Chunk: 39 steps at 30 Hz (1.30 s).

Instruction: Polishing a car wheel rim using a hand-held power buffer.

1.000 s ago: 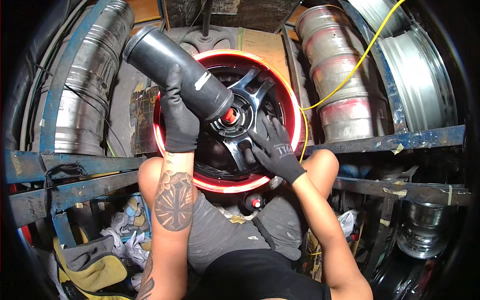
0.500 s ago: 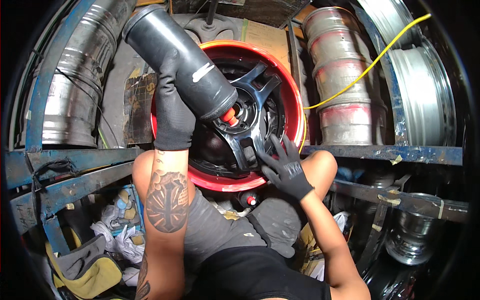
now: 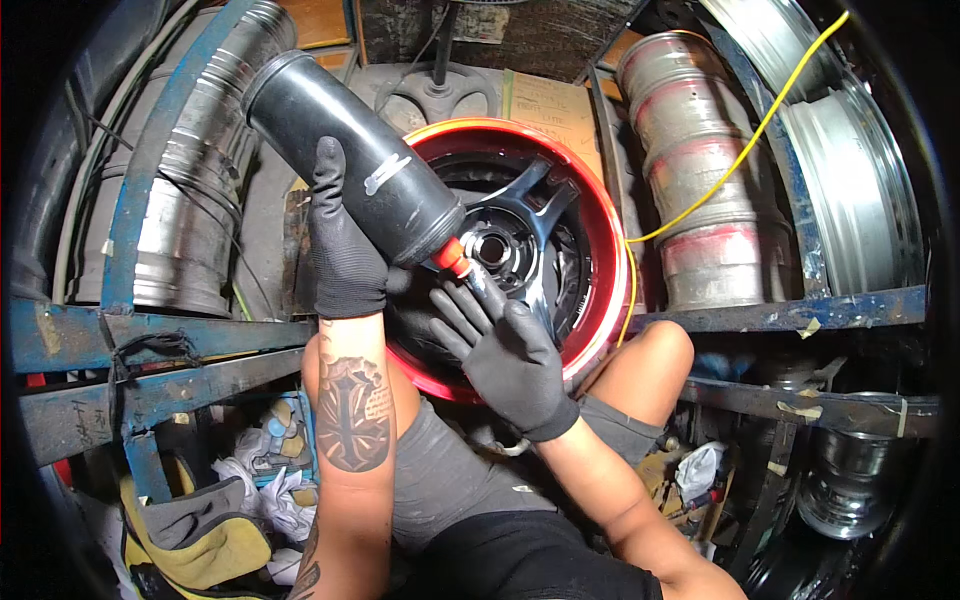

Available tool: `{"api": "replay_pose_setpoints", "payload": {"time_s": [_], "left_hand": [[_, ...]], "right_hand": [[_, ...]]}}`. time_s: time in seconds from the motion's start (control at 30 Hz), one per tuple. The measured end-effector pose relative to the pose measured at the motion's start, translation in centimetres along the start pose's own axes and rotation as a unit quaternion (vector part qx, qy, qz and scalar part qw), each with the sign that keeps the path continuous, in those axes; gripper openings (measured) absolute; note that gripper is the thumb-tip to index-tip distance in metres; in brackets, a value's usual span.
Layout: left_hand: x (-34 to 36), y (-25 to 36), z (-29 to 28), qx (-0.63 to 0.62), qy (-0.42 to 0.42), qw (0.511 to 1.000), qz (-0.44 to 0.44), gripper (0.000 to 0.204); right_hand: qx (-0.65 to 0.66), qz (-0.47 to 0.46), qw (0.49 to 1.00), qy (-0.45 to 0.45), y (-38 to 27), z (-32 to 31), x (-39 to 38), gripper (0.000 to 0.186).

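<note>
The red-lipped wheel (image 3: 527, 235) lies face up just ahead of the person's knees (image 3: 658, 350), presumably so that its face sits within easy reach. Over its left part the black bottle (image 3: 355, 160) tilts nozzle-down, its weight seemingly borne by the gloved left hand (image 3: 345, 250), wrapped against its side with most fingers hidden beneath, while the right hand (image 3: 515, 365), spread palm up and gripping nothing, keeps its fingertips just below the red nozzle (image 3: 453, 257), well placed to meet anything leaving it; a pale smear (image 3: 478, 290) marks one finger.
</note>
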State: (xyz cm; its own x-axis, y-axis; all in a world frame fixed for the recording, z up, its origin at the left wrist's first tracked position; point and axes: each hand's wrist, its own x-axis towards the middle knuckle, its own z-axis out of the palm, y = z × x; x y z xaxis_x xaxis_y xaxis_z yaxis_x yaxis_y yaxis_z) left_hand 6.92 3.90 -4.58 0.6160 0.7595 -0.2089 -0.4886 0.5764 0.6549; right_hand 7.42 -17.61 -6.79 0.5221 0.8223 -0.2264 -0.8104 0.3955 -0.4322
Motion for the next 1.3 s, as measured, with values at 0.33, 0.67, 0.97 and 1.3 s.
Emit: {"api": "replay_pose_setpoints", "payload": {"time_s": [0.33,0.67,0.97,1.3], "left_hand": [[0.8,0.9,-1.3,0.012,0.026,0.995,0.1,0.062],[1.2,4.1,-3.1,0.078,0.043,0.977,0.196,0.07],[0.9,4.7,-2.8,0.09,0.059,0.977,0.182,0.074],[1.2,4.0,-3.5,0.072,0.033,0.987,0.137,0.056]], "right_hand": [[0.122,0.035,0.991,-0.052,1.1,1.0,1.2,0.063],[-0.9,-0.135,0.402,0.096,5.8,-6.1,7.7,0.073],[-0.882,-0.238,0.4,0.074,8.4,-4.9,10.7,0.059],[-0.815,-0.253,0.52,0.042,3.0,-2.5,3.3,0.069]]}}
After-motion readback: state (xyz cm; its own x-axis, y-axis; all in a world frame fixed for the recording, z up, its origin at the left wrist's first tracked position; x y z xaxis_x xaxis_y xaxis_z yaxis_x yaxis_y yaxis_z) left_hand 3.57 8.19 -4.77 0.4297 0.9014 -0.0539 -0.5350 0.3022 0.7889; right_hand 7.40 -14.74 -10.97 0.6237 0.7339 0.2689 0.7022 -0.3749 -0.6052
